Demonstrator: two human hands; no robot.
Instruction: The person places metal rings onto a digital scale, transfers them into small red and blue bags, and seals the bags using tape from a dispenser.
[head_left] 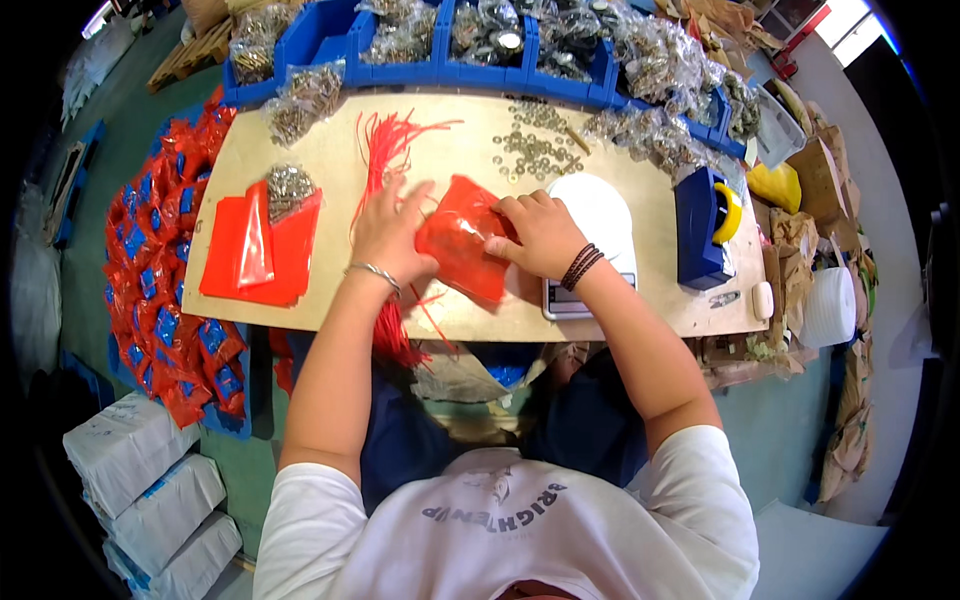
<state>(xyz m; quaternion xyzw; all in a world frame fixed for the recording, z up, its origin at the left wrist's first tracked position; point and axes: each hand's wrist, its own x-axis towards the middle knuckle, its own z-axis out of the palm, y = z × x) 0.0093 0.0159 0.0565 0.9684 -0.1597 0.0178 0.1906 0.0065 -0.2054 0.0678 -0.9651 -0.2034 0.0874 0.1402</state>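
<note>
A red plastic bag [468, 235] with dark contents showing through lies on the table between my hands. My right hand [543, 232] grips its right edge between thumb and fingers. At the bag's left side my left hand [390, 232] is open with fingers spread, its thumb side by the bag's edge. A bundle of red ties [386, 140] lies under and beyond my left hand, and more red strands hang over the front edge below it. Right behind my right hand stands a white scale [600, 215].
Flat red bags [225, 250] and a clear bag of hardware [290, 190] lie on the left. Washers [540, 150] are scattered near blue bins [400, 70] along the back. A blue tape dispenser [702, 230] stands at the right. Filled red bags [165, 270] are piled beyond the table's left edge.
</note>
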